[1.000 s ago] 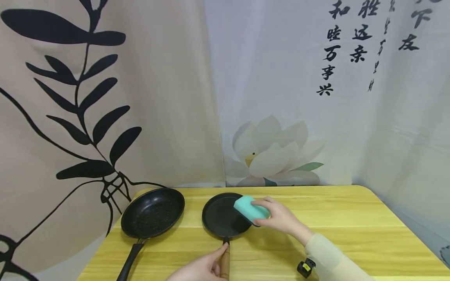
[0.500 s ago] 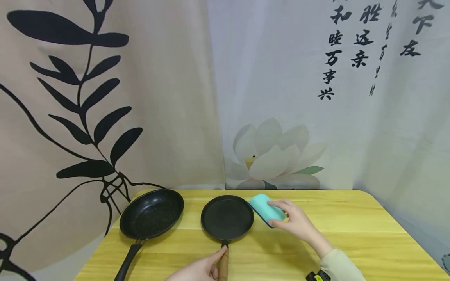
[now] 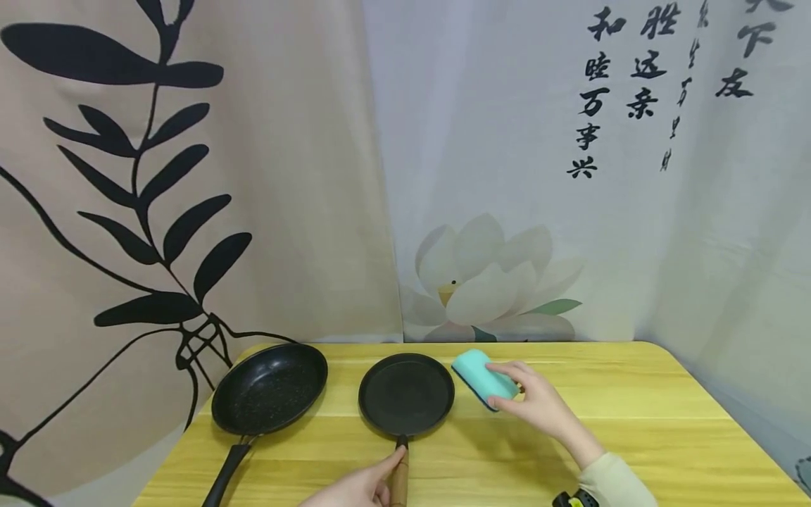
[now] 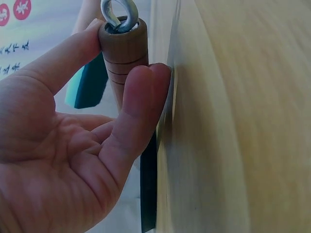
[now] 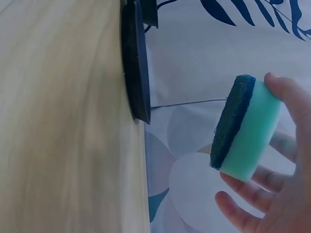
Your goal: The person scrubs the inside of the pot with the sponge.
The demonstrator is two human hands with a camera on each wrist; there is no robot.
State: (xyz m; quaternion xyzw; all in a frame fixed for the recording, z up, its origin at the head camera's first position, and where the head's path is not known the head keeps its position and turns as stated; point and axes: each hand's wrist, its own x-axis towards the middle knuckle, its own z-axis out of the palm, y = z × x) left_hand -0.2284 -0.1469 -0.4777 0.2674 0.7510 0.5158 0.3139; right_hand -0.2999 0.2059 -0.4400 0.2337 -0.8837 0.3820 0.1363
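Note:
A small, flat black frying pan [image 3: 407,396] lies on the table, its wooden handle [image 3: 399,484] pointing toward me. My left hand [image 3: 355,487] grips that handle between thumb and fingers; the left wrist view shows the metal hanging ring [image 4: 120,13] at its end. Just right of the pan, my right hand [image 3: 540,403] pinches a turquoise sponge [image 3: 485,377] by its sides. In the right wrist view the sponge's dark scouring layer [image 5: 233,124] faces the table, and a gap shows between them.
A larger, deeper black frying pan [image 3: 271,389] rests at the table's left side, its black handle [image 3: 227,473] toward me. Behind the wooden table [image 3: 633,408] hangs a printed curtain [image 3: 304,176]. A black-and-yellow device [image 3: 575,500] sits at my right wrist.
The sponge in my right hand has moved right, from over the small pan's right part to beside its rim. In the last half second it has barely moved. My left hand keeps its hold.

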